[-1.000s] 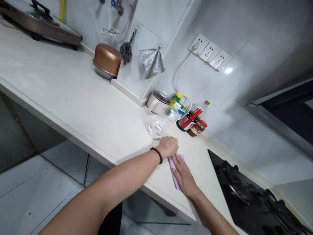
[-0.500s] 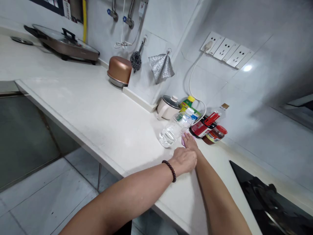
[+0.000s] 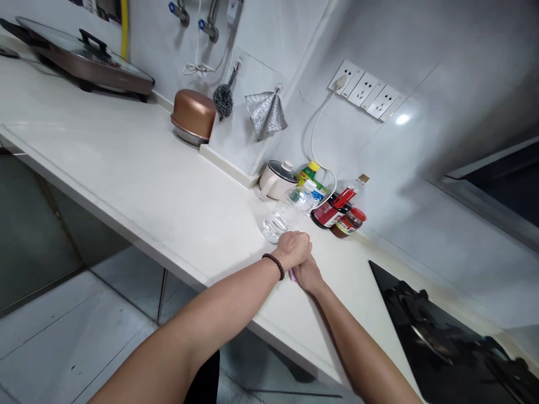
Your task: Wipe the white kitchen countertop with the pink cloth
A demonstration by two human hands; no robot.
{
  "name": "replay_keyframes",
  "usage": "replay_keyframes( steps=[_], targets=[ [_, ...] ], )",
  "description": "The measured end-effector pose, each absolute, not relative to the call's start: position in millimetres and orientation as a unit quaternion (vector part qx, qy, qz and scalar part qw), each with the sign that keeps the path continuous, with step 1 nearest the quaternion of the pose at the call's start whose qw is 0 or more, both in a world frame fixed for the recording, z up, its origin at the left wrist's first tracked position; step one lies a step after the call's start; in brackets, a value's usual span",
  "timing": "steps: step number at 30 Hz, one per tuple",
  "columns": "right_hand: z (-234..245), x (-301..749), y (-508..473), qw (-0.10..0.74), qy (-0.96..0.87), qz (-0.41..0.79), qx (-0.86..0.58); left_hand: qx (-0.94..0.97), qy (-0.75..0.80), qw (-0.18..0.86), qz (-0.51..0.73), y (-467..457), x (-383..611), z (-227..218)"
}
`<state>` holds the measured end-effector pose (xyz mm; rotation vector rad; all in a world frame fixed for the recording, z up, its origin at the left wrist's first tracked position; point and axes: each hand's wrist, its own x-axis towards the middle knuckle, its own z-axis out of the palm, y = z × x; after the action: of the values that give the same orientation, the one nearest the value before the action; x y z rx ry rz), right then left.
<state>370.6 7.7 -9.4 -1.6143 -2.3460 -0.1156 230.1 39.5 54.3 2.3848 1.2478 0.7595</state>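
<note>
My left hand (image 3: 293,249), with a dark bead bracelet (image 3: 275,265) at the wrist, is curled above the counter just in front of a clear water bottle (image 3: 278,221). What its fingers hold, if anything, is hidden. My right hand (image 3: 309,274) rests low on the white counter (image 3: 202,224), partly behind the left one. A bit of pink cloth (image 3: 292,275) shows under its palm; its fingers are mostly covered by my left hand. The bottle stands upright on the counter, beyond both hands.
Behind the bottle are a small pale pot (image 3: 278,180), a yellow-capped green bottle (image 3: 309,171), a dark red-labelled jar (image 3: 330,212) and a red-lidded jar (image 3: 348,223). A black gas hob (image 3: 421,348) lies right. Farther left sit a copper pot (image 3: 193,115) and an electric pan (image 3: 92,67).
My right hand has drawn back toward me from beside the bottle, and the pink cloth came with it. My left hand now overlaps it. The view has shifted slightly.
</note>
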Motion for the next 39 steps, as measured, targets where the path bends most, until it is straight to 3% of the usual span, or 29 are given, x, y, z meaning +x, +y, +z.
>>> replay_keyframes(
  steps=[7,15,20,27,34,39],
  targets=[
    [-12,393,-109,0.072,-0.797,-0.025,-0.599,0.858,0.436,0.120,0.245,44,224,46],
    [-27,559,-197,0.108,-0.652,-0.062,-0.748,0.862,0.426,0.131,0.240,44,224,44],
    [-37,595,-211,0.106,-0.619,-0.073,-0.774,0.861,0.423,0.141,0.243,44,227,46],
    [-33,495,-173,0.095,-0.625,-0.062,-0.773,0.867,0.412,0.136,0.245,42,233,45],
    [-15,322,-101,0.101,-0.759,0.039,-0.642,0.860,0.432,0.120,0.245,48,230,44],
    [-3,284,-88,0.099,-0.798,0.067,-0.591,0.863,0.441,0.108,0.222,51,225,45]
  ],
)
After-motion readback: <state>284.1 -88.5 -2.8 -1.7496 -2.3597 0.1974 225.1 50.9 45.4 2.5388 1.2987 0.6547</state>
